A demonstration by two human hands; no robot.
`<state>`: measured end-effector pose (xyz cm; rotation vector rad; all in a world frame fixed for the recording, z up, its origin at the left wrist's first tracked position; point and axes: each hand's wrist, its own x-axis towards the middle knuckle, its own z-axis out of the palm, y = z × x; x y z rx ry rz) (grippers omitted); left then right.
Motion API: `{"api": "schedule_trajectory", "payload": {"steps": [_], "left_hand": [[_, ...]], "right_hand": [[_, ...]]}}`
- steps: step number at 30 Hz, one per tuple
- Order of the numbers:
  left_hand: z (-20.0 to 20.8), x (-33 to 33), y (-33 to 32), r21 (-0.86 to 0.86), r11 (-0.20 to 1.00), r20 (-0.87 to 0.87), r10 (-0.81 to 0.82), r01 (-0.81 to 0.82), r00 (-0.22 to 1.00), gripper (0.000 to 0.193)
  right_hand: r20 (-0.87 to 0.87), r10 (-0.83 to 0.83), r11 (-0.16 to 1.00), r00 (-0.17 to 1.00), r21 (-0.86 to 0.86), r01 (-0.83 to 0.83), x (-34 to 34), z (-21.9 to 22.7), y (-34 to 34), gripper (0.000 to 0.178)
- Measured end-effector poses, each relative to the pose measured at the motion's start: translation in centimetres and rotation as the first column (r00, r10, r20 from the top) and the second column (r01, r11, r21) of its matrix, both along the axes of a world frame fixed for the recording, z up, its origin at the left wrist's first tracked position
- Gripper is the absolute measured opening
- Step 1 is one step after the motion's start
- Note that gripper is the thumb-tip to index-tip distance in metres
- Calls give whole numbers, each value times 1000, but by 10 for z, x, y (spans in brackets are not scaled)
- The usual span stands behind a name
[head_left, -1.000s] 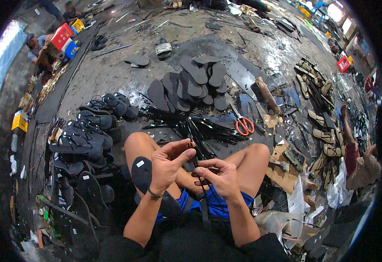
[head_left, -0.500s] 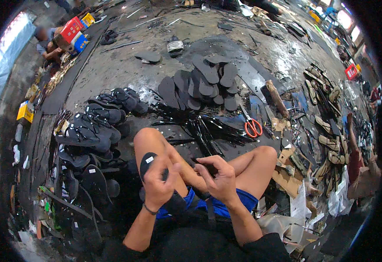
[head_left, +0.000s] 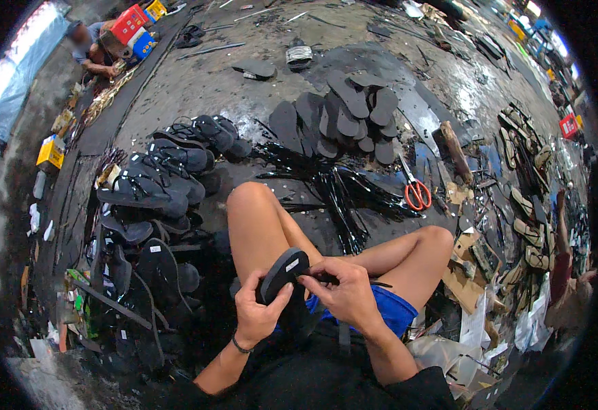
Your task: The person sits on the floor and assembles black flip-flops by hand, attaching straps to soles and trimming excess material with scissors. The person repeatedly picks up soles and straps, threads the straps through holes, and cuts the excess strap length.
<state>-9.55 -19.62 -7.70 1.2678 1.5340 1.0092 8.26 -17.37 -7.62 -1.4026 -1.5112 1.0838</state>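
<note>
My left hand (head_left: 258, 316) grips a black sandal sole (head_left: 282, 276) with a small white label, tilted above my lap. My right hand (head_left: 346, 292) is closed at the sole's right edge, thumb and forefinger pinching a thin black strap; its dark end shows past the knuckles, and the rest is hidden by the fingers. Beyond my legs lies a spread bundle of glossy black straps (head_left: 343, 198). Behind it is a pile of dark soles (head_left: 346, 96). Scissors with orange handles (head_left: 417, 195) rest to the right of the straps.
Strapped black sandals (head_left: 152, 181) are heaped at my left. A wooden stick (head_left: 456, 152) and cardboard scraps (head_left: 466, 287) lie at right, with tan-edged sandals (head_left: 531, 232) farther out. Another person (head_left: 94, 51) sits far left beside a red crate (head_left: 129, 24).
My left hand has turned and raised the sole, which was lower against my leg. My right hand has come to its edge. The view has shifted, moving the surroundings rightward.
</note>
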Motion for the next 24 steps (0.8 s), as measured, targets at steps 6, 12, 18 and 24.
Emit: {"api": "schedule_trajectory", "payload": {"steps": [6,12,18,24], "left_hand": [[1,1,-3,95,991,-60,-93,99,994,22],[-16,-19,-1,167,978,-18,-121,122,992,25],[-10,-12,0,122,974,28,-197,193,980,23],[5,5,2,108,965,72,-247,238,966,26]], "right_hand": [[29,-12,996,1000,-88,15,-3,-7,-4,22],[-95,22,1000,995,-1,-22,-20,-23,-10,19],[-19,8,1000,1000,-17,-8,-10,-24,-14,16],[-44,225,972,973,-53,-227,18,-8,-6,19]]}}
